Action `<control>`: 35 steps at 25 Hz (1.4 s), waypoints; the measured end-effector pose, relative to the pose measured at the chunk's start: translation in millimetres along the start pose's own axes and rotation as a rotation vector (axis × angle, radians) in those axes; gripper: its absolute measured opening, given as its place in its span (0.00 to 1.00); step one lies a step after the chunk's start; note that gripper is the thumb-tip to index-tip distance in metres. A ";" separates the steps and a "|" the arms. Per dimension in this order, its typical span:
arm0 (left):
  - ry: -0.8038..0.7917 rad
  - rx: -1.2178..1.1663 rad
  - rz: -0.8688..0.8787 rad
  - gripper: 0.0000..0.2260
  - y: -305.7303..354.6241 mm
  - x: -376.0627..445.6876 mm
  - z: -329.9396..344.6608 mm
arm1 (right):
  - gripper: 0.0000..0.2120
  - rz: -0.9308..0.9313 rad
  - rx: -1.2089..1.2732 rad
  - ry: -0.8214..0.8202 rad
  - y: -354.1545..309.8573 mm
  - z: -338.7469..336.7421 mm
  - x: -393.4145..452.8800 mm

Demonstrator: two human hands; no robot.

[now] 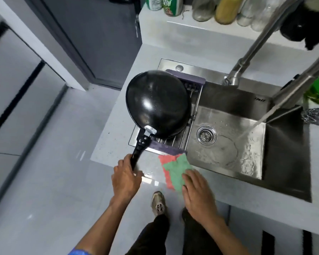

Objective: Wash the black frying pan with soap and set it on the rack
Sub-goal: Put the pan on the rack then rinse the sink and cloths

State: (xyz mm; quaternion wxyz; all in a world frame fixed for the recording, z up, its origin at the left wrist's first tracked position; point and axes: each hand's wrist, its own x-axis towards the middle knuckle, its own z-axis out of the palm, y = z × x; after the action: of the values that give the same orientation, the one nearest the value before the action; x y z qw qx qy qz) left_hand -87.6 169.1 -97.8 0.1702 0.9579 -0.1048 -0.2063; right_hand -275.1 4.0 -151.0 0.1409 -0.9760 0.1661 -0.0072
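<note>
Black pan [157, 103] lies bottom-up on the rack [175, 147] across the left of the sink [228, 100]; left hand [125, 178] curls round the handle [139, 150] end, arm reaching up from below; right hand [199, 195] lies flat, fingers straight, on a green and red cloth [173, 169] at the surface [118, 126] edge; tap [256, 52] water streams into the basin; bottle labels on the shelf are unreadable.

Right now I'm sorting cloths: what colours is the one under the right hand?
Green and coral-red, in patches; the head view shows the cloth under the right hand.
</note>
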 end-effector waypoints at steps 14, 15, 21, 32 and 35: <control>-0.291 -0.408 -0.206 0.11 -0.6 28.1 -43.2 | 0.20 0.697 1.244 -0.525 -114.6 -21.6 145.6; -0.325 -0.434 -0.211 0.11 -0.6 28.9 -42.4 | 0.22 0.781 1.317 -0.566 -115.4 -21.9 152.1; -0.300 -0.443 -0.170 0.08 -20.6 46.6 -25.8 | 0.44 0.790 0.968 -0.418 -128.5 22.5 171.1; 0.080 0.366 0.347 0.20 -25.6 179.9 -60.2 | 0.30 0.562 0.164 -0.499 -129.5 -17.5 174.7; 0.011 0.295 0.321 0.24 -26.9 178.3 -64.8 | 0.27 0.452 0.061 -0.424 -134.5 -28.6 190.9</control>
State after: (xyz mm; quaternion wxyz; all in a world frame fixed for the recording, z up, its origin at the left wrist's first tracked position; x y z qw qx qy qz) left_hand 103.0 163.9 -116.3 0.0594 0.9445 -0.2843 -0.1535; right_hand -53.2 55.6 -92.4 0.1997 -0.8893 0.3457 0.2229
